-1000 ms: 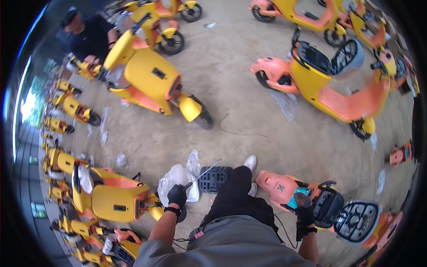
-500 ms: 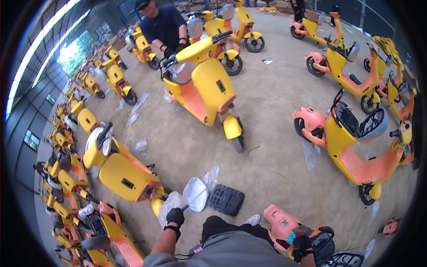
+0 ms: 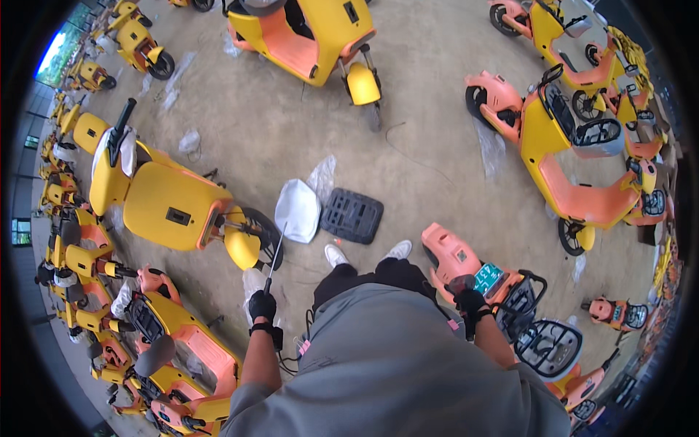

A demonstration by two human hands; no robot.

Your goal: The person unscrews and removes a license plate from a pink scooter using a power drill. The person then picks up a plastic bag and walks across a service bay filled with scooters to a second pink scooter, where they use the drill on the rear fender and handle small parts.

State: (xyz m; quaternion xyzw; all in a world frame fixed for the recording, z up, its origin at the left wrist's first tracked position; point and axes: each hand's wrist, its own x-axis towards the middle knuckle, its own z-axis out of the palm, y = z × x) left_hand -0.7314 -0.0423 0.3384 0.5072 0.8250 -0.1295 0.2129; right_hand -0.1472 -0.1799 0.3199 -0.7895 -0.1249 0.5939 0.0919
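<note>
My left hand (image 3: 261,308), in a black glove, is closed round a long thin screwdriver (image 3: 276,255) pointing forward, above a crumpled clear plastic bag (image 3: 254,280). My right hand (image 3: 472,309), also gloved, is closed on a small reddish-brown object (image 3: 461,285) that I cannot make out clearly, beside a scooter's pink rear fender (image 3: 455,251) and teal plate (image 3: 486,277). Beyond my white shoes (image 3: 399,249) lie a white hexagonal sheet or tray (image 3: 297,207) and a dark ribbed plastic panel (image 3: 352,217) on the concrete floor.
A yellow scooter (image 3: 164,207) stands close on my left, a row of more (image 3: 95,313) behind it. Another scooter (image 3: 324,40) stands ahead, and several others (image 3: 582,182) are on the right. Plastic wrap (image 3: 488,146) and a thin cord (image 3: 415,156) lie on the floor.
My view has tilted down from half a second ago, so the co-worker is out of sight. Both my shoes now show side by side. My hands still hold their objects.
</note>
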